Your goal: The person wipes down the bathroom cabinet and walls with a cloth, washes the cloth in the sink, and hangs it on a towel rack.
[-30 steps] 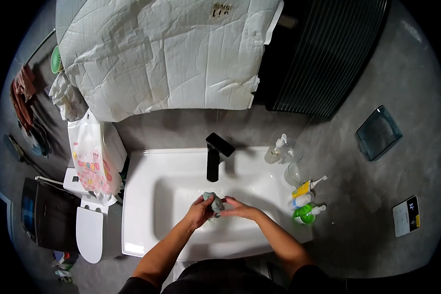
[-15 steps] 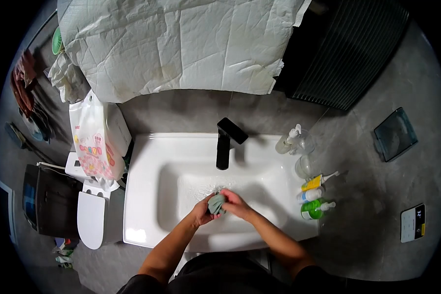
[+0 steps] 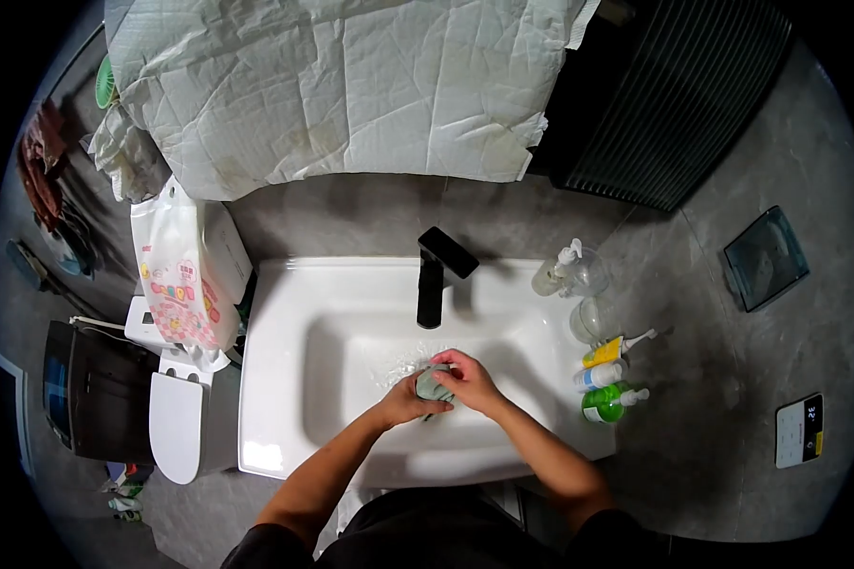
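Note:
A grey-green cloth [image 3: 434, 384] is bunched between my hands over the basin of the white sink [image 3: 273, 379]. My left hand [image 3: 404, 398] is closed round its left side and underside. From the upper right, my right hand [image 3: 468, 377] pinches the cloth with bent fingers. The black faucet [image 3: 431, 289] stands just above my hands, and rippling water shows in the basin beside the cloth.
Along the sink's right edge stand a clear pump bottle [image 3: 552, 275], a yellow tube [image 3: 603, 353] and a green pump bottle [image 3: 605, 404]. On the left are a toilet [image 3: 178, 427] and a printed plastic bag [image 3: 182, 280]. A white padded sheet [image 3: 351, 95] hangs above.
Both hands have shifted slightly right and up with the cloth since half a second ago. Compared with the first frame, the view has moved, and the cloth is bunched more compactly.

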`<state>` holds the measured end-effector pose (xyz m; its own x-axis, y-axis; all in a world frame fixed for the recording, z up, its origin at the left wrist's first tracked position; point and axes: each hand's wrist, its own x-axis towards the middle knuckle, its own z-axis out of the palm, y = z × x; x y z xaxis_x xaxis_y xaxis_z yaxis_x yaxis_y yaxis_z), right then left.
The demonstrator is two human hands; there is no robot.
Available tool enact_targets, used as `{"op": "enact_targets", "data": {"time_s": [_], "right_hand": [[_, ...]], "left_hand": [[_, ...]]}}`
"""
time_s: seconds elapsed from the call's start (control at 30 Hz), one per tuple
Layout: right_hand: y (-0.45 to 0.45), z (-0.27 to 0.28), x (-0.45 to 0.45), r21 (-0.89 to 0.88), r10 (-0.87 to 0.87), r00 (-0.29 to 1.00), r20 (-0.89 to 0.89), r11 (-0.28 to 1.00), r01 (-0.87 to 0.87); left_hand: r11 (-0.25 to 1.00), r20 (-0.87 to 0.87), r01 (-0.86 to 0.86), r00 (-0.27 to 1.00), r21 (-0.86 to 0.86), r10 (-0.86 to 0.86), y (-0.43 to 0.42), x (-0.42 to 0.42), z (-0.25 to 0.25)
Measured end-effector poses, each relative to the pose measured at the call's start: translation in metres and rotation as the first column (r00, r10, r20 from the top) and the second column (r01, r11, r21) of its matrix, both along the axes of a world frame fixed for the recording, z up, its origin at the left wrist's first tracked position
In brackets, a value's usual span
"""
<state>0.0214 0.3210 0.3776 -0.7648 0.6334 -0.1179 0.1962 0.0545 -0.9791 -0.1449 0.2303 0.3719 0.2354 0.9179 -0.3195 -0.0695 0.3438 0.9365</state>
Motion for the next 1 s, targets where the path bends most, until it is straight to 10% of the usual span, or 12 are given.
{"op": "enact_targets", "data": {"time_s": [0.07,0.1,0.2,0.37,0.53,0.57,0.67,0.77,0.83,1.0], "right_hand": [[-0.009,0.039,0.006,0.146,0.02,0.996,-0.084,0.989,-0.008],[-0.008,0.054,0.013,0.612,0.154,0.981,0.118,0.767,-0.194],[-0.016,0.079,0.009,0.734,0.215,0.877,0.43,0.482,-0.479],[0.002,0.042,-0.008,0.722,0.075,0.796,0.601,0.375,-0.581],[-0.001,0.026,-0.023,0.54,0.004,0.623,0.782,0.495,-0.681],[0.0,0.017,-0.024,0.538,-0.026,0.618,0.785,0.523,-0.661],[0.008,-0.004,-0.025,0.415,0.052,0.609,0.791,0.686,-0.597],[0.014,-0.005,-0.023,0.209,0.175,0.571,0.802,0.813,-0.543],[0.011,-0.023,-0.007,0.289,0.204,0.827,0.523,0.871,-0.398],[-0.03,0.041,0.008,0.673,-0.129,0.94,0.316,0.729,-0.126]], "left_hand": [[0.98,0.151,0.018,0.988,-0.196,0.012,0.002,-0.011,0.005],[0.956,0.225,0.038,0.974,-0.29,0.029,0.002,-0.018,0.008],[0.902,0.3,0.167,0.953,-0.397,-0.044,0.004,-0.019,0.035],[0.838,0.229,0.322,0.943,-0.441,-0.242,0.016,-0.013,0.05],[0.873,-0.383,0.448,0.784,-0.195,-0.488,0.036,-0.008,-0.004],[0.734,-0.773,0.502,0.633,0.458,0.05,0.031,-0.005,-0.052],[0.968,-0.826,0.166,0.56,0.189,0.065,0.026,0.011,-0.02],[0.939,-0.876,0.24,0.469,0.247,0.11,0.015,0.014,-0.01],[0.908,-0.86,0.217,0.454,0.358,0.231,0.01,0.014,-0.006],[1.0,-0.418,-0.008,0.908,-0.003,0.006,0.001,-0.02,-0.012]]}}
